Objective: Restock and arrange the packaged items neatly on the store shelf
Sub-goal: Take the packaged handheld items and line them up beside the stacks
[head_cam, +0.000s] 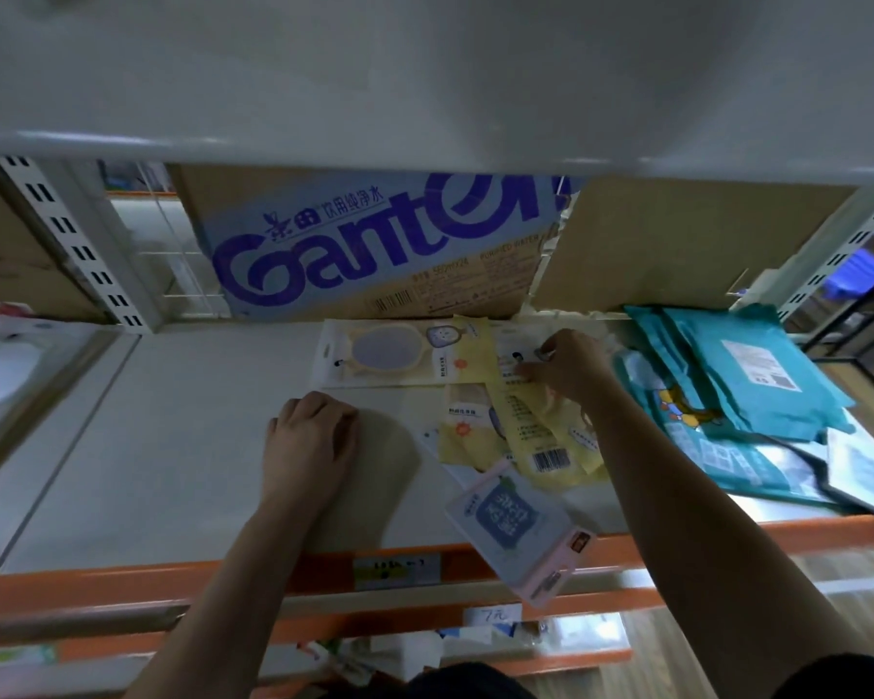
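restock roughly midway: right hand (568,368) pinching a yellow packet (531,421) near the shelf (172,421) back, looks like; left hand (309,436) curled, empty, resting on bare shelf; yellow pile (462,431) askew; pink packet (518,527) overhanging front edge; teal packs (742,375) loosely stacked right

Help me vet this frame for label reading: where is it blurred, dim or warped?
Head view: the upper shelf is an unfocused grey band; the water carton print reads clearly; the yellow packets under the right hand are soft; the left hand casts a faint shadow; the orange shelf edge bows from wide-angle distortion.
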`<state>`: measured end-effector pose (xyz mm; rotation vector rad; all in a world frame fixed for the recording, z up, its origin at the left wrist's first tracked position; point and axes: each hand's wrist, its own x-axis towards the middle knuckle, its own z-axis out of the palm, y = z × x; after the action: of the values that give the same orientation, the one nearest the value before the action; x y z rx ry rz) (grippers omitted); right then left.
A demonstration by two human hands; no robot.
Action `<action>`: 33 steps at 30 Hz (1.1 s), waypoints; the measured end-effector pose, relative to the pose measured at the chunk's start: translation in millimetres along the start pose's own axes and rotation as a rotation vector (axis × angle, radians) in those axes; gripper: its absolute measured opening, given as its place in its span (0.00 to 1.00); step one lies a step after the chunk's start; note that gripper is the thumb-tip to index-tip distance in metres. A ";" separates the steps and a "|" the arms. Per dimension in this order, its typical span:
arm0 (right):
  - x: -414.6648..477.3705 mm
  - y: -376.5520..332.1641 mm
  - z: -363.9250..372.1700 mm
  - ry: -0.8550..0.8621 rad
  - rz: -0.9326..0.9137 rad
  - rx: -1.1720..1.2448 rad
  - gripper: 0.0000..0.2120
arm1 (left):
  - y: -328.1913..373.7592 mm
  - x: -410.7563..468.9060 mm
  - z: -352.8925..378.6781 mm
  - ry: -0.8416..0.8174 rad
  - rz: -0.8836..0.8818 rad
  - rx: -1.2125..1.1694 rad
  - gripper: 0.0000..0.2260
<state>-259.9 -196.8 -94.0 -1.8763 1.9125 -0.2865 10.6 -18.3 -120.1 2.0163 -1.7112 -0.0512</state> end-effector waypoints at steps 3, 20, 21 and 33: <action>-11.5 -6.4 4.5 0.019 -0.067 -0.029 0.23 | 0.0 1.5 0.6 0.006 -0.011 -0.006 0.06; -52.1 -34.8 19.1 0.194 -0.310 -0.179 0.14 | -3.7 0.2 0.6 -0.042 -0.013 -0.011 0.09; -52.7 -35.6 15.4 0.209 -0.312 -0.171 0.13 | -4.3 0.4 0.7 -0.051 -0.013 -0.010 0.09; -57.3 -34.5 -26.3 0.330 -0.206 0.595 0.13 | -0.9 3.4 -7.4 -0.053 0.033 -0.032 0.09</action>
<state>-242.0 -146.3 -46.0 -1.6731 1.5681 -1.1529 14.6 -18.9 -113.0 1.9794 -1.7648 -0.1209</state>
